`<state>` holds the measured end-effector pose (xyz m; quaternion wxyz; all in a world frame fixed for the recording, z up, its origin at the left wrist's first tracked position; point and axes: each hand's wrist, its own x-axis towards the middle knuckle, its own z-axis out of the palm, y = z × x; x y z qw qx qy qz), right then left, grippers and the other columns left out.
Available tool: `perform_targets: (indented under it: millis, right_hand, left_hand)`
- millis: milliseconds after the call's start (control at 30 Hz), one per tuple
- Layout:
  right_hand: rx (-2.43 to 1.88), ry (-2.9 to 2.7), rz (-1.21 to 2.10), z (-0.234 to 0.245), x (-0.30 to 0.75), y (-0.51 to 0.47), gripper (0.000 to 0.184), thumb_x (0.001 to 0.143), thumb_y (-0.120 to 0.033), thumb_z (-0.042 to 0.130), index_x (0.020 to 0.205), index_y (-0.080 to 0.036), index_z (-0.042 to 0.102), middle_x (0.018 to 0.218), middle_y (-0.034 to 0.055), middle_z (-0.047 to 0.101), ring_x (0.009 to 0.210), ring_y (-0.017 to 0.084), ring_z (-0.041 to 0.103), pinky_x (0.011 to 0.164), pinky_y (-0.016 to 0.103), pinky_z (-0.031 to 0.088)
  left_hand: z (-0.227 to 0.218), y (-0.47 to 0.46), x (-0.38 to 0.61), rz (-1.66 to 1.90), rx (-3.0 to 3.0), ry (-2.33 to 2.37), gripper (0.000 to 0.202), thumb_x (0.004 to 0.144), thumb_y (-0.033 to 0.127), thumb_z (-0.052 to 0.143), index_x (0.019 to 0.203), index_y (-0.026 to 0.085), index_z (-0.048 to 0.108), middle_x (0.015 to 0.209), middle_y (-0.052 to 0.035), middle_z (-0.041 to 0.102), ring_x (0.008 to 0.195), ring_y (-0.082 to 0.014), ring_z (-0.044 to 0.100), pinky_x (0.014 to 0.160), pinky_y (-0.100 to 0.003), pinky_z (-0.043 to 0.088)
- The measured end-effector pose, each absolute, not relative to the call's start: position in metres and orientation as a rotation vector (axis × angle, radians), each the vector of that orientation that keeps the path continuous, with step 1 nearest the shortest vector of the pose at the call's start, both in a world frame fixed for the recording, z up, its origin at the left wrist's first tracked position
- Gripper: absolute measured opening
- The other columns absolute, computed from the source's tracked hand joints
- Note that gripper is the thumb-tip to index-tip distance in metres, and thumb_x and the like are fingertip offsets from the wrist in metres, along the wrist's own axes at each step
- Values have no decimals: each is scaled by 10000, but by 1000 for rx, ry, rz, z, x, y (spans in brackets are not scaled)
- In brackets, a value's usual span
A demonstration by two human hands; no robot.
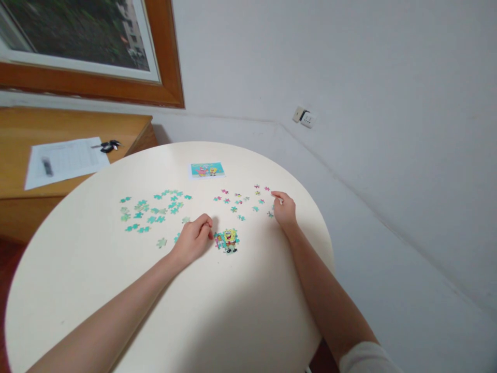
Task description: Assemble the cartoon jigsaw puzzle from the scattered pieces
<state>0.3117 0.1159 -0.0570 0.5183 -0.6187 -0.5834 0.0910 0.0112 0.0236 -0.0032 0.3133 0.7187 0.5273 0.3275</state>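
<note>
Nearly at the table's middle, the joined SpongeBob jigsaw section (230, 241) lies just right of the left hand (194, 238), whose fingers curl together; whether they grip a piece, I cannot tell. Beyond it, loose multicoloured pieces (234, 209) spread toward the right hand (285, 210), index finger extended, its grip unclear. Turquoise pieces (139, 215) lie leftward, a picture card (207, 170) farther back.

Open lane right of the joined puzzle patch (229, 242)
Bare worktop (256, 290) also lies on its near side; the left hand (194, 237) blocks its left, loose pieces (234, 209) its far side, the right hand (285, 208) its far-right diagonal.
</note>
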Motion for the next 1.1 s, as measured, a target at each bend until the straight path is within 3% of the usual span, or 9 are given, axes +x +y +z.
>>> perform_targets:
  millis: [467,800,967,1100]
  right_hand:
    - [-1530,-1413,207,-53,309,113,341,695,-144,415,892,-155,693,999,105,714,969,217,639,956,404,459]
    - [-1636,-1507,95,-30,291,127,233,799,-312,522,823,-160,696,878,91,697,780,195,616,810,337,479]
    - [-1880,-1553,80,-24,282,146,224,829,-249,505,870,-189,717,955,65,712,875,180,633,830,296,441]
    - [-2064,-1554,116,-23,276,161,235,809,-351,603,961,-213,718,1039,59,718,997,200,633,894,319,385]
  left_hand:
    - [-5,24,12,857,1907,1385,154,784,253,305,745,227,452,602,11,661,595,-164,604,625,-260,424]
    - [-11,29,11,929,1900,1371,165,776,250,308,719,226,461,583,14,657,568,-160,587,624,-261,416]
    - [-12,29,11,981,1879,1399,159,767,235,314,725,224,467,562,23,648,528,-149,558,599,-252,400]
    - [-12,29,11,1018,1846,1411,148,757,234,324,720,221,467,539,28,627,492,-137,521,556,-241,373]
